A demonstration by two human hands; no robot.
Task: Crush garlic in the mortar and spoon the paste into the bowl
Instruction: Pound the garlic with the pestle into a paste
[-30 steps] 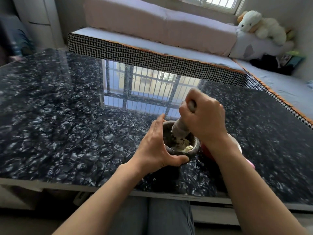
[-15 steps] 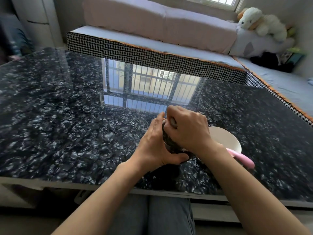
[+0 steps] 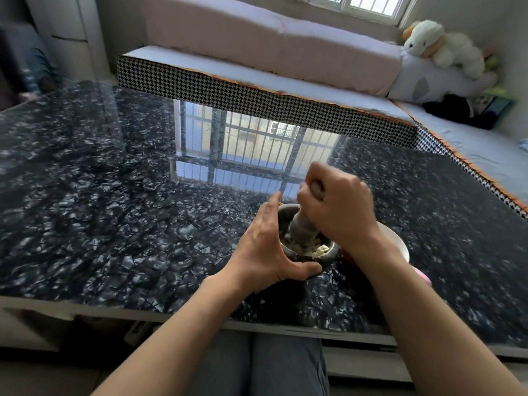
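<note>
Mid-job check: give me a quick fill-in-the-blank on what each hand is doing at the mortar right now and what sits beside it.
1. The right hand grips the ____, whose lower end is down in the mortar.
2. The left hand steadies the mortar from the person's ____ side.
3. The garlic in the mortar looks ____, no longer whole cloves.
4. The white bowl stands to the ____ of the mortar.

Missing words: pestle; left; crushed; right

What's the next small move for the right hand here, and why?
Probably another downward press of the pestle. The garlic in the mortar looks lumpy, not yet paste. The right hand has a full grip on the pestle, the left hand braces the mortar, and the bowl beside it shows nothing spooned in.
</note>
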